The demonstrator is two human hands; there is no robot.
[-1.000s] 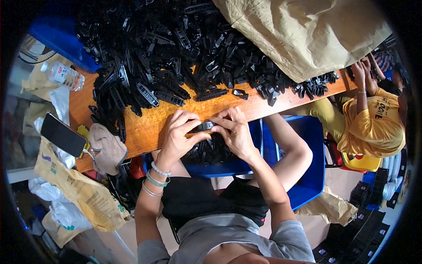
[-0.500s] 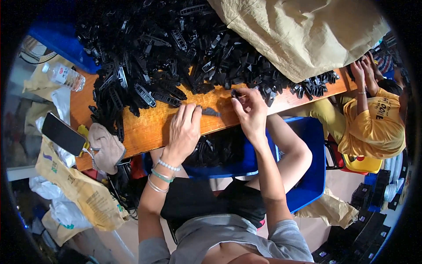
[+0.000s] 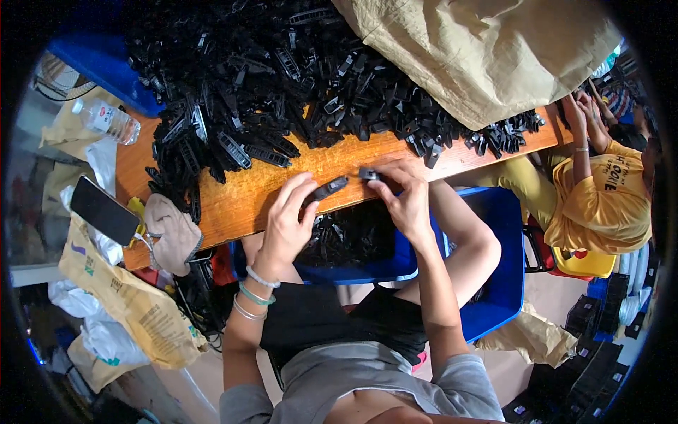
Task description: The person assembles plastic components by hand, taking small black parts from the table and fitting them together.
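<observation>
Over the front edge of the wooden table (image 3: 247,194), my left hand (image 3: 286,215) pinches a long, narrow black plastic part (image 3: 330,189). Its free end tilts up toward the right. Just across from it, my right hand (image 3: 408,201) holds a small black plastic piece (image 3: 368,173) between thumb and fingers. A narrow gap separates the two pieces. Beyond my hands, a large heap of similar black plastic parts (image 3: 233,92) covers the far side of the table. Shorter black pieces (image 3: 424,138) lie at its right end.
Below the table edge, a blue bin (image 3: 353,274) holds black parts. Another blue bin (image 3: 505,283) stands right of my leg. A tan sack (image 3: 480,56) covers the back right. A bottle (image 3: 106,120), phone (image 3: 104,210) and cloth (image 3: 173,233) are at left. A person in yellow (image 3: 600,198) sits at right.
My left hand has turned and moved slightly left and down, with the long part now tilted upward. The right hand's small piece has shifted left and down, toward the long part.
</observation>
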